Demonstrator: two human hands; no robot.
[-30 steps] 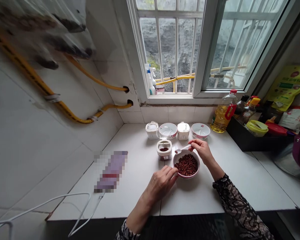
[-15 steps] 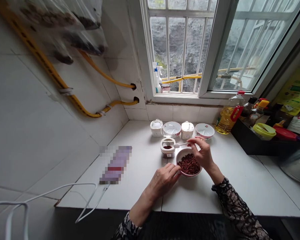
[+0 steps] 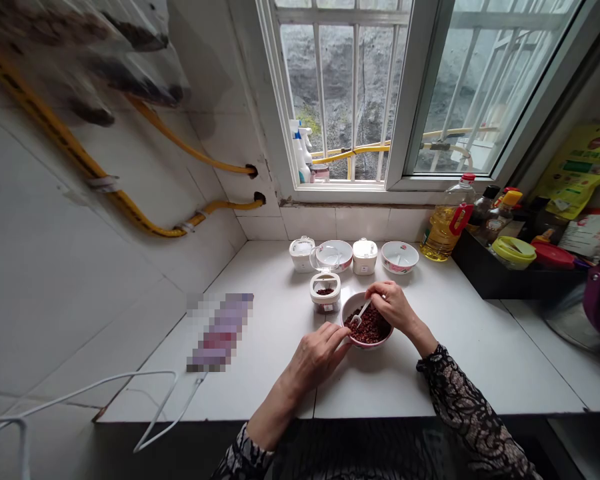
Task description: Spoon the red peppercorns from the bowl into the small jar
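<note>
The right hand (image 3: 391, 307) pinches a white spoon (image 3: 362, 312), its tip moved from the jar (image 3: 325, 305) to the dark red grains (image 3: 379, 329), suggesting another scoop; the left hand (image 3: 316, 353) grips the rim of their bowl (image 3: 370, 345). Beyond the left hand, the jar's label, and far right of the right hand, a yellow-green pouch's (image 3: 577, 167) print, are illegible.

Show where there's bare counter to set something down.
Bare counter lies between the pixelated purple item and the left hand, and between the right hand and the black box. Crowded: around the filled bowl and open jar, and the white jars and patterned bowls behind.
</note>
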